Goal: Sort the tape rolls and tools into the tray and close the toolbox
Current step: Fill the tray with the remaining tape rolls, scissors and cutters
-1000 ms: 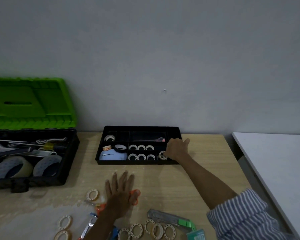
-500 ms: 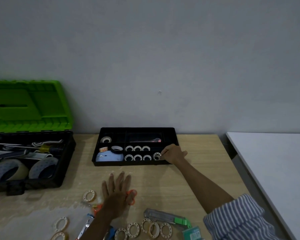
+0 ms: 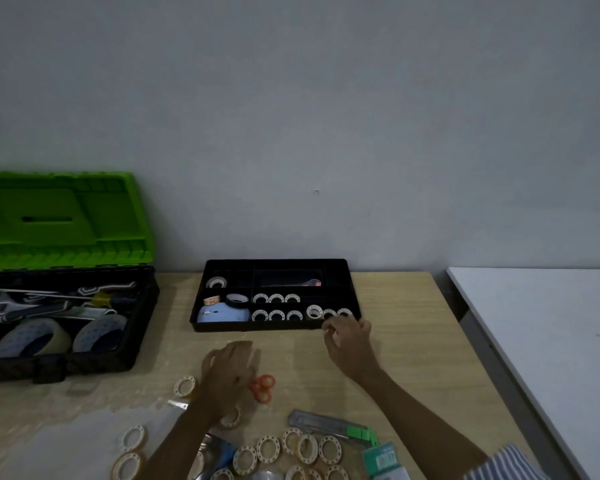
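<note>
The black tray (image 3: 274, 265) stands against the wall and holds several small white tape rolls (image 3: 276, 315), a black roll (image 3: 238, 299) and a blue item (image 3: 222, 315). My right hand (image 3: 349, 336) hovers at the tray's front right corner, fingers loosely curled and holding nothing, just in front of three white rolls (image 3: 314, 311). My left hand (image 3: 227, 372) lies on the table over the orange scissors (image 3: 262, 386). Several loose white rolls (image 3: 267, 448) lie near the front edge. The toolbox (image 3: 84, 362) is at the left, its green lid (image 3: 59, 220) up.
Inside the toolbox are large tape rolls (image 3: 32, 339), a wrench and a screwdriver. A grey and green utility knife (image 3: 326, 424) and a green packet (image 3: 381, 459) lie by the loose rolls. A white table (image 3: 551, 323) adjoins on the right.
My right hand has drawn back from the tray's right compartment toward me, leaving white rolls there. My left hand stays on the scissors.
</note>
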A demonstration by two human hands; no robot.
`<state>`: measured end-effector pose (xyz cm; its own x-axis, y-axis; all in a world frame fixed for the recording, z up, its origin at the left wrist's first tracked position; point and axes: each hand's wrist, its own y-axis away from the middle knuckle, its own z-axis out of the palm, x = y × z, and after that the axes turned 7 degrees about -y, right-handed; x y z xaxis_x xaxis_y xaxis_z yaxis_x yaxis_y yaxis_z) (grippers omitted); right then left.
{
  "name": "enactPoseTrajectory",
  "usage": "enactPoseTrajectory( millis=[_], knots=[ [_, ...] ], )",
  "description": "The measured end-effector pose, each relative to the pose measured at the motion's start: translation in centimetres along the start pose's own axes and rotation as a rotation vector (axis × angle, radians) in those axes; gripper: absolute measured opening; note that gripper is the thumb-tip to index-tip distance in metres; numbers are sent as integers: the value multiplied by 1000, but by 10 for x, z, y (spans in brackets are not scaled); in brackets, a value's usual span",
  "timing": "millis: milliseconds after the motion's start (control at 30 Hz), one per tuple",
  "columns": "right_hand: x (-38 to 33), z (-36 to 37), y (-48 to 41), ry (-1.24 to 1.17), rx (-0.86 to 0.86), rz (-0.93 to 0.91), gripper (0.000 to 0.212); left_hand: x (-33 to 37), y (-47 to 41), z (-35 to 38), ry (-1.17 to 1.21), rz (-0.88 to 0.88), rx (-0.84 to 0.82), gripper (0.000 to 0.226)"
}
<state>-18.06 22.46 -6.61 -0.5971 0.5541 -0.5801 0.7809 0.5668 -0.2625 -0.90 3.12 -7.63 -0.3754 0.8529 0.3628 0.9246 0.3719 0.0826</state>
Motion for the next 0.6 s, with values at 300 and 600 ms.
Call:
enactPoseTrajectory(
  millis=[300, 600],
  knots=[
    [12, -2, 35, 137, -291, 69, 24, -17, 39, -27, -331, -523, 124, 33],
    [14, -10, 40, 92, -332, 72, 27, -18, 36, -31, -385, -387, 119, 22]
  ],
)
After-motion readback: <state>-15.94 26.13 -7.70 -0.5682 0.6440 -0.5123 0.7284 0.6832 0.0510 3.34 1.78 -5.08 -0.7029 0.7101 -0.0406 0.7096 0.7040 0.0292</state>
